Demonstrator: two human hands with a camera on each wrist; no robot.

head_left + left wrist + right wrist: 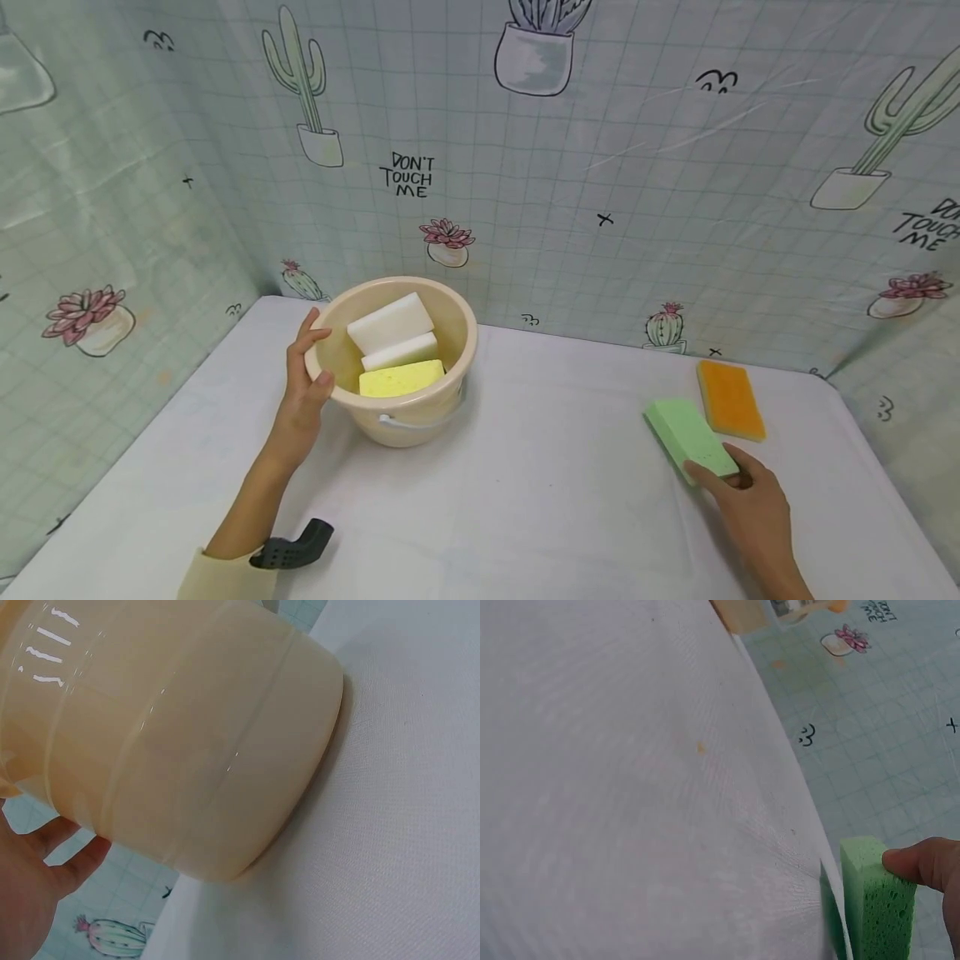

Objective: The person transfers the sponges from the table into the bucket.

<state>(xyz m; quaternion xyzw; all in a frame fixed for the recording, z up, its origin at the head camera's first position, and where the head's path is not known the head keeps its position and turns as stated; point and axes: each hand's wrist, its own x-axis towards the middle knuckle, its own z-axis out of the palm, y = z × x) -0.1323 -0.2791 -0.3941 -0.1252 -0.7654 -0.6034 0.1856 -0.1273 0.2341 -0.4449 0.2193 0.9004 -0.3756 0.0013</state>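
The left hand (306, 382) curls round the near-left rim of the beige bucket (420, 412), thumb at the lip and fingers against the outer wall. The bucket stands upright on the white table (525, 500) and holds two white sponges (390, 323) with a yellow sponge (400, 378) in front of them. Well to the right of the bucket, the right hand (750, 504) pinches the near end of the green sponge (686, 435), which lies flat. An orange sponge (730, 399) lies just beside the green one, on its far side from the bucket.
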